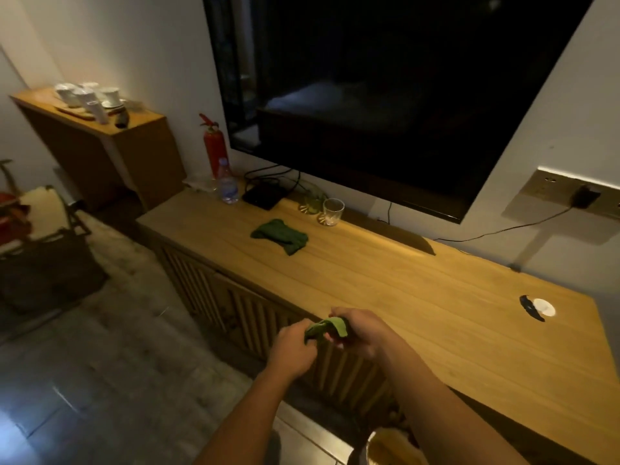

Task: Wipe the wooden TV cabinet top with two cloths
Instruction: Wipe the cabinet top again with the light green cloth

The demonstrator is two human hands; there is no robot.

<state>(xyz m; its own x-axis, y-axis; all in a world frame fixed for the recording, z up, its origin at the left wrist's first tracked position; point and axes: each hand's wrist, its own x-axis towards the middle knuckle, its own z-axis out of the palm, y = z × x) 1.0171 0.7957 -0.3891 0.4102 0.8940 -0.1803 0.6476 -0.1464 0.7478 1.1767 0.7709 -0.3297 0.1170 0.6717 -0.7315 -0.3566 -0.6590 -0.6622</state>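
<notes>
The long wooden TV cabinet top (pixel 419 297) runs from centre left to lower right under a wall-mounted TV. A dark green cloth (pixel 280 235) lies crumpled on it near the left part. A second, lighter green cloth (pixel 327 328) is held bunched between both hands at the cabinet's front edge. My left hand (pixel 293 350) grips its left end in front of the slatted cabinet face. My right hand (pixel 360 333) grips its right end, just over the edge of the top.
A drinking glass (pixel 333 211), a black box with cables (pixel 263 195) and a water bottle (pixel 228 182) stand at the back left of the top. A white round disc with a dark object (pixel 541 307) lies at the right end. A red fire extinguisher (pixel 214 146) stands by the wall.
</notes>
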